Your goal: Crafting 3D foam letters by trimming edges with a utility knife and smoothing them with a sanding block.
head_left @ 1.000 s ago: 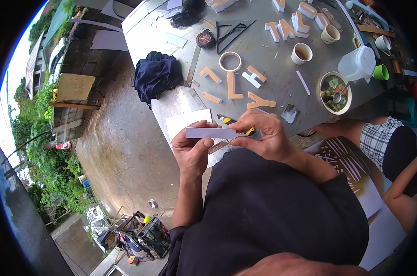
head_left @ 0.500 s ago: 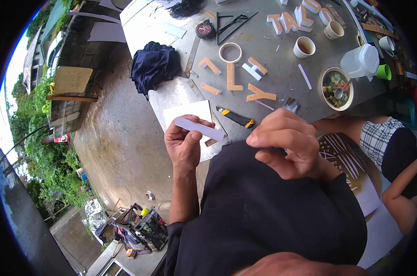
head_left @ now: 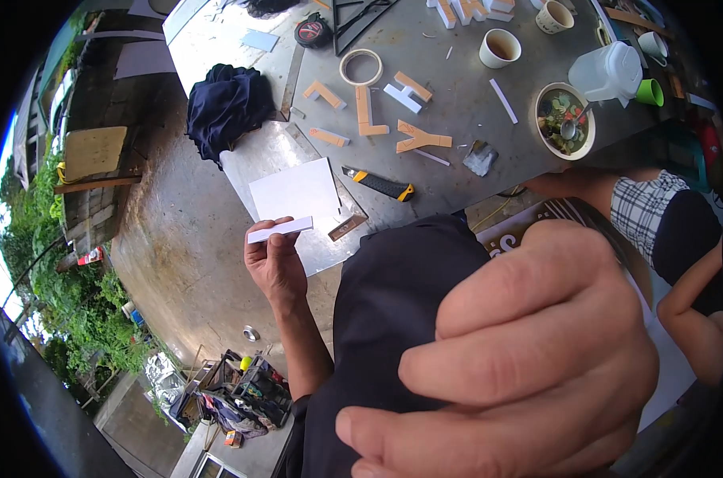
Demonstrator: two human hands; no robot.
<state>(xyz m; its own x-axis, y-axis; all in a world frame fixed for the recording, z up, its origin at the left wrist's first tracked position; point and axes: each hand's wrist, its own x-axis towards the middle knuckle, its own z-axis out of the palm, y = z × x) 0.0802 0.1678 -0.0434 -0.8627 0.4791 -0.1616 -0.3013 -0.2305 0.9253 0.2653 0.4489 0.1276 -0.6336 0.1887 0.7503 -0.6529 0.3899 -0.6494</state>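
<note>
In the head view my left hand (head_left: 275, 269) pinches a narrow white strip (head_left: 278, 231) between thumb and fingers. Behind it a white sheet (head_left: 293, 188) lies at the table's near corner. My right hand (head_left: 521, 358) looms large at the lower right, its fingers curled inward. Its palm is hidden, so I cannot see whether it holds anything. A yellow-and-black utility knife (head_left: 381, 184) rests on the metal table, right of the sheet. Beyond it lie several letter-shaped pieces, brown-faced with white sides, among them a Y-shaped piece (head_left: 419, 139).
Farther back are a tape roll (head_left: 361, 82), a tape measure (head_left: 313, 33) and a dark cloth (head_left: 224, 107). At right stand a paper cup (head_left: 498, 63), a food bowl (head_left: 573, 155) and a clear pitcher (head_left: 614, 72). A person in checkered shorts (head_left: 638, 204) sits beyond the table's right side.
My right hand has come much closer to the camera and lower. The left hand has moved left, and the strip has turned, showing its edge. The whole view has shifted, so the table sits farther left.
</note>
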